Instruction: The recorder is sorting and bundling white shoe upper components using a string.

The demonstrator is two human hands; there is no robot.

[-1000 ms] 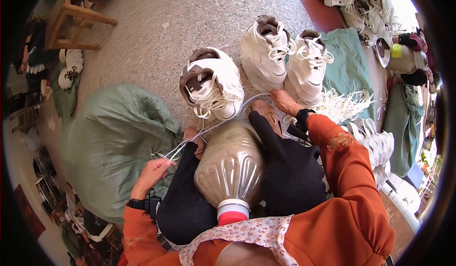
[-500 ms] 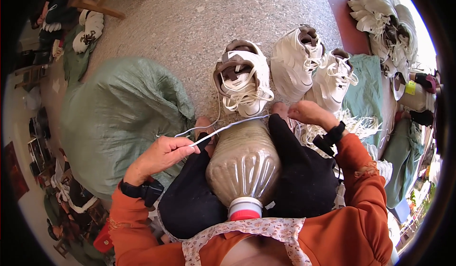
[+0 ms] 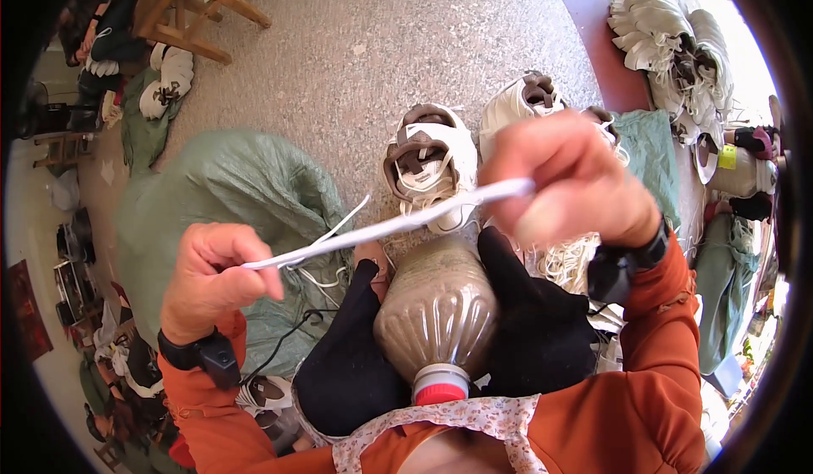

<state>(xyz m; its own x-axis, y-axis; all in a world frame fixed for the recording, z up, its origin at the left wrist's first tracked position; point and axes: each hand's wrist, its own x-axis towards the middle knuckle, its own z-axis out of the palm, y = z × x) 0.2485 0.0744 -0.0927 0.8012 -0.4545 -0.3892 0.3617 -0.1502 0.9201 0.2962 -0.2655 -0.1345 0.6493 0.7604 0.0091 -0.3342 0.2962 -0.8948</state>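
One large clear plastic bottle [image 3: 436, 313] with a red cap [image 3: 441, 393] lies between the person's black-trousered knees, filled with a brownish, fine-looking material. Beside it, on the person's left, a bulging green woven sack [image 3: 207, 186] rests in wrinkled folds; its contents are hidden.

A long white fabric shoelace [image 3: 398, 225] stretches in the air above the bottle, between the two hands. It looks narrow where it leaves the left side and broader, though blurred, toward the right, rising slightly that way; a thinner length of lace trails near the left hand [image 3: 216, 275]. That hand pinches the shoelace between thumb and fingers. The right hand [image 3: 576, 177], smeared by blur, grips its other side with curled fingers. Past the shoelace sit cream-and-brown lace-up sneakers [image 3: 429, 169].
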